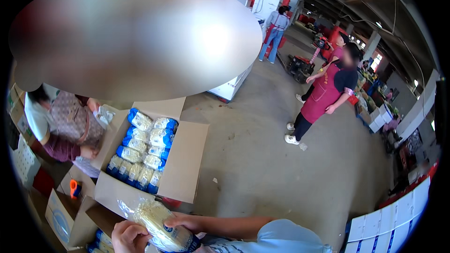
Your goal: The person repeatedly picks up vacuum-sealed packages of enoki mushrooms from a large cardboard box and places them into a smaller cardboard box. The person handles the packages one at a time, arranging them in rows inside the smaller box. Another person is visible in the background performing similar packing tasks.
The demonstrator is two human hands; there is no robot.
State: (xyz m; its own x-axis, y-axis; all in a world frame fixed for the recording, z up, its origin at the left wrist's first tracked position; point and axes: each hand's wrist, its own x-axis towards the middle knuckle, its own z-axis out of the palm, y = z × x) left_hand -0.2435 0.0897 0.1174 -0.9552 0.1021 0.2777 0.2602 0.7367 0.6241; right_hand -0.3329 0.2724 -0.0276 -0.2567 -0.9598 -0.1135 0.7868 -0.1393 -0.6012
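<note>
My left hand (130, 236) pinches the side of a clear plastic bag of enoki mushrooms (154, 214), low in the view. From the other side my right hand (180, 221) grips the same bag, its thumb over the printed film. The bag has a blue printed base, and its loose clear end points up and left. Just beyond it stands an open cardboard box (190, 163), flaps spread. Inside lie rows of similar enoki packs (137, 144) with blue ends; those at the near side stand upright. A second open carton (63, 214) at lower left holds more packs (102, 240).
An orange tape dispenser (74, 188) rests on cardboard at left. A co-worker (72, 123) beside the box handles a plastic packet (105, 114). A person in a maroon apron (325, 91) stands near a pallet truck (300, 65). White boxes (383, 221) are stacked at lower right.
</note>
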